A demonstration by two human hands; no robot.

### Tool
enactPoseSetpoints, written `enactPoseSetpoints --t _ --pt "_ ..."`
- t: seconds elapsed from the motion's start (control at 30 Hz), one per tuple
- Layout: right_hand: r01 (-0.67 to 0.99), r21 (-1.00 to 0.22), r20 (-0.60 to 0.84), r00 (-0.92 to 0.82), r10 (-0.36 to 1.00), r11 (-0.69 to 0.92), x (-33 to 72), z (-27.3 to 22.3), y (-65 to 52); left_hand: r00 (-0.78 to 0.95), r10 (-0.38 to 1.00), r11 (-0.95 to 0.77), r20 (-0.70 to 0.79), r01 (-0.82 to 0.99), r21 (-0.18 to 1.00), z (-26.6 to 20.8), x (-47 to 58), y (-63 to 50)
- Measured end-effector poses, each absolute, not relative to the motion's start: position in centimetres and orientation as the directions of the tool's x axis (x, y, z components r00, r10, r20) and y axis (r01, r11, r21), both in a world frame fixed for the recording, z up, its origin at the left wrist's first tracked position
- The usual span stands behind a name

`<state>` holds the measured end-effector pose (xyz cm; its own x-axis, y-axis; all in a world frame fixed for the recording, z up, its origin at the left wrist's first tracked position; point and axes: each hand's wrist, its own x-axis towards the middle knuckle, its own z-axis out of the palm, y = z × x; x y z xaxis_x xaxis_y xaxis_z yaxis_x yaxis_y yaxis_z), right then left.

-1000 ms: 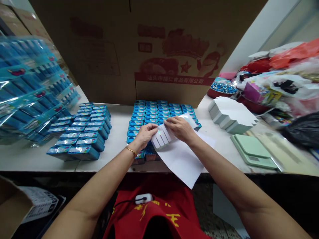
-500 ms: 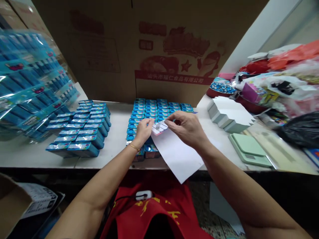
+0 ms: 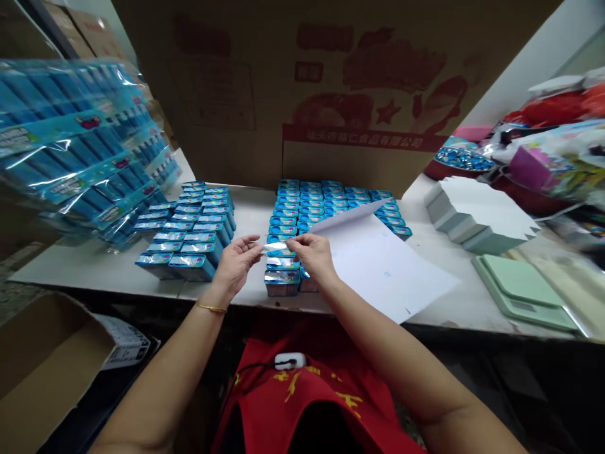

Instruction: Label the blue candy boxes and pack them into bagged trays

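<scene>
A small whitish sticker (image 3: 275,248) is stretched between my two hands, above the front of a block of small blue boxes (image 3: 309,203). My left hand (image 3: 237,263) pinches its left end between thumb and forefinger. At the other end, the fingertips of my right hand (image 3: 312,253) are closed on it. A large white sheet (image 3: 385,268) lies to the right, partly over the boxes, with its upper left edge curled up. Shiny strips show on the nearest boxes, such as the front one (image 3: 282,280).
More blue boxes (image 3: 191,261) stand in rows on the left, beside plastic-wrapped packs (image 3: 85,151). A large carton (image 3: 227,145) rises behind. Stacked white card (image 3: 482,211) and a green scale (image 3: 522,287) sit at right. An open carton (image 3: 51,359) is at lower left.
My hands have come away from the sheet's edge and moved left with a small sticker between them. The sheet now rests on the table and boxes. The view has swung left.
</scene>
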<state>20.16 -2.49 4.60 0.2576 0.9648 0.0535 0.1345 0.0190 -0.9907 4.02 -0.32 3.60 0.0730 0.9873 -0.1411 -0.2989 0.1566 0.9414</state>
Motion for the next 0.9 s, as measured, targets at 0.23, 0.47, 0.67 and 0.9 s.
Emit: enactPoseSetpoints --t 0.23,0.47,0.67,0.9 --pt "0.638 -0.769 0.197 0.300 0.933 -0.043 19.2 2.0 -0.7 0.032 0.991 0.134 -0.131 -0.182 0.974 0.6 3.5 2.7" --pt "0.908 -0.416 0.243 0.164 0.956 -0.050 19.3 1.2 -0.3 0.047 0.991 0.129 -0.123 -0.178 0.975 -2.1 4.3 3.3" --pt "0.986 -0.131 0.286 -0.067 0.956 0.108 19.4 1.4 -1.4 -0.069 0.998 0.002 -0.006 -0.058 0.998 -4.6 4.9 3.0" --pt "0.963 -0.003 0.389 -0.246 0.888 0.268 22.8 6.8 -3.8 -0.187 0.963 -0.139 0.195 0.274 0.952 -3.3 4.1 4.5"
